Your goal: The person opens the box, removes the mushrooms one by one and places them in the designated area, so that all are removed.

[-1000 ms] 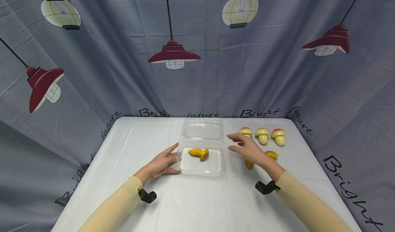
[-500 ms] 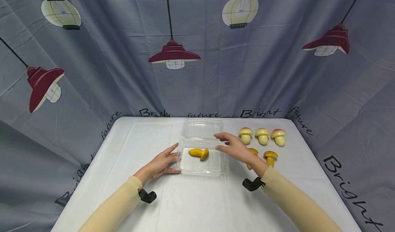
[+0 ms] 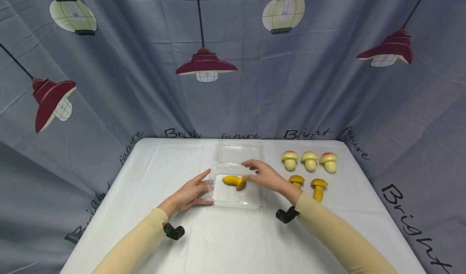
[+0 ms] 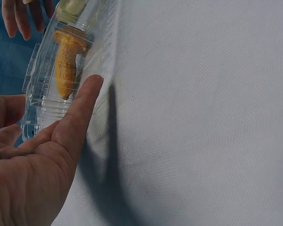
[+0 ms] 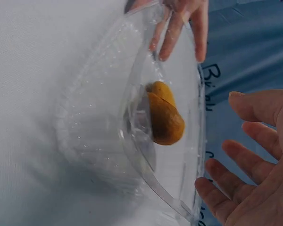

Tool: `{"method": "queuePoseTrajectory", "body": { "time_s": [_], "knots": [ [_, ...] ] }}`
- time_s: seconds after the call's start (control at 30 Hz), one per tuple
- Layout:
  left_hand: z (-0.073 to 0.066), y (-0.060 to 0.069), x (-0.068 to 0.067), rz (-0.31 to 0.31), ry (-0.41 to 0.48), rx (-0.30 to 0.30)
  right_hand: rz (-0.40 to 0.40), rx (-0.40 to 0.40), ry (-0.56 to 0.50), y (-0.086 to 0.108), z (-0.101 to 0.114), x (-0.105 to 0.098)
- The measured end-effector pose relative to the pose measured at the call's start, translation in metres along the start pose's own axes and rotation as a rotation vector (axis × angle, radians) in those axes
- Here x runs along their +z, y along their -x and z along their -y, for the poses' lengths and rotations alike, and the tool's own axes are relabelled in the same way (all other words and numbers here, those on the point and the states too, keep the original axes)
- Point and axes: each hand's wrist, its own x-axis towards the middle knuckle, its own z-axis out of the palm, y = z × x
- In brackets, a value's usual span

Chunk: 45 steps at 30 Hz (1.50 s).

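A clear plastic clamshell box lies with its lid folded back. Inside its base rests a yellow-brown mushroom on its side, seen also in the right wrist view as a mushroom cap-first. My left hand is at the box's left wall, fingers spread, the fingertips at the plastic. In the left wrist view, that hand's thumb or finger stretches along the wall. My right hand hovers over the box's right side, close to the mushroom cap. Its fingers are spread and hold nothing.
Right of the box, two yellow mushrooms lie on the white tablecloth, one partly behind my right forearm. Beyond them lies a row of three pale mushrooms with reddish caps. A grey-blue curtain surrounds the table.
My right hand has moved left from beside the yellow mushrooms to over the box, uncovering the mushrooms on the right. The left hand and the box have stayed put.
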Motion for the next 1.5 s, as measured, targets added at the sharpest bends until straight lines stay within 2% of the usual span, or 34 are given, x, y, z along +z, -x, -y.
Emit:
{"method": "queuePoseTrajectory", "body": {
  "time_s": [0.17,0.43,0.63,0.9,1.23,1.5],
  "knots": [
    [0.000,0.000,0.000,0.001,-0.001,-0.002,0.028,0.022,0.057,-0.006,0.001,0.010],
    [-0.001,0.000,0.000,0.009,-0.008,-0.007,0.072,0.077,0.256,-0.018,0.002,0.025],
    [-0.001,0.000,0.000,-0.006,-0.001,-0.010,0.109,0.080,0.371,-0.024,0.003,0.034],
    [-0.001,0.000,0.000,-0.004,0.001,-0.008,0.098,0.059,0.491,-0.029,-0.002,0.043],
    [-0.002,0.001,0.001,0.010,0.006,-0.014,0.113,-0.003,0.537,-0.030,-0.003,0.045],
    [-0.002,0.002,0.000,0.006,0.011,-0.011,0.143,-0.045,0.519,-0.030,-0.002,0.046]
  ]
}}
